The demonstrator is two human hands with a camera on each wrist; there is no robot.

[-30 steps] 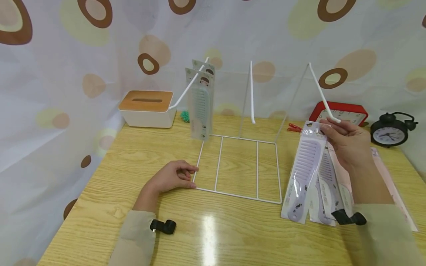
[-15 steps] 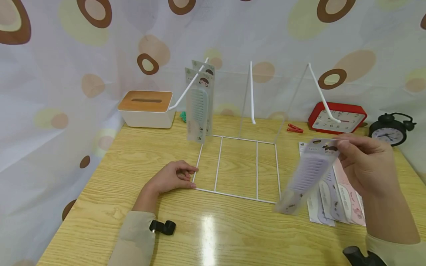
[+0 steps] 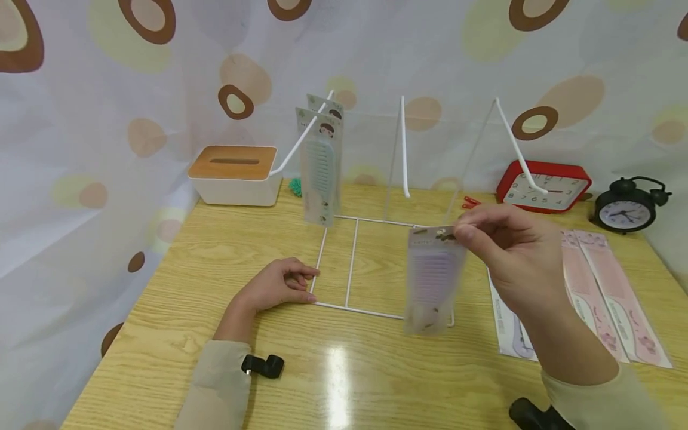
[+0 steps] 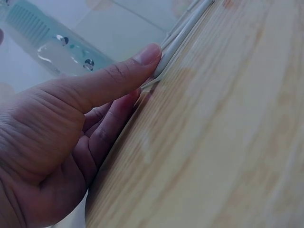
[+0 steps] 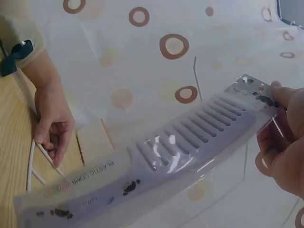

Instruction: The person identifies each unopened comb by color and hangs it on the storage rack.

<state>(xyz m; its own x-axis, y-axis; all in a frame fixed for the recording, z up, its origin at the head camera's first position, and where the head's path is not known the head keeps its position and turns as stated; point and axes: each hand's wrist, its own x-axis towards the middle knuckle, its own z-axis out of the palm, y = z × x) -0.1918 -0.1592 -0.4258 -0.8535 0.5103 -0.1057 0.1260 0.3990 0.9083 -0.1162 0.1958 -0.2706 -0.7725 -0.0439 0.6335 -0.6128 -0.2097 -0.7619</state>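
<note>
Lilac plastic comb in a clear packet with a printed card header [image 3: 434, 278] hangs from the right hand [image 3: 510, 251], which pinches the header between thumb and fingertips. The comb has wide teeth in its upper half and a rounded handle below, printed with small dark figures; the packet is slightly blurred in the head view. Its long axis runs close to vertical, header up and handle end down, and the lower end hangs in front of the near right corner of the white wire rack [image 3: 384, 269]. In the right wrist view the same packet [image 5: 156, 164] shows lettering along the handle.

The left hand [image 3: 279, 283] rests on the yellow wood-grain surface [image 3: 177, 286] at the rack's near left corner, thumb and fingers lightly closed on the wire [image 4: 175, 42]. The two hands are well apart, the rack's base between them.

Two more packeted pale combs [image 3: 321, 164] hang on the rack's left sloping prong. Other flat packets, pink combs among them [image 3: 602, 292], lie on the surface near its right edge. Toward the far edge stand a white tissue box with a wooden lid [image 3: 235, 174], a red rectangular clock [image 3: 543, 186] and a black round alarm clock [image 3: 626, 209].
</note>
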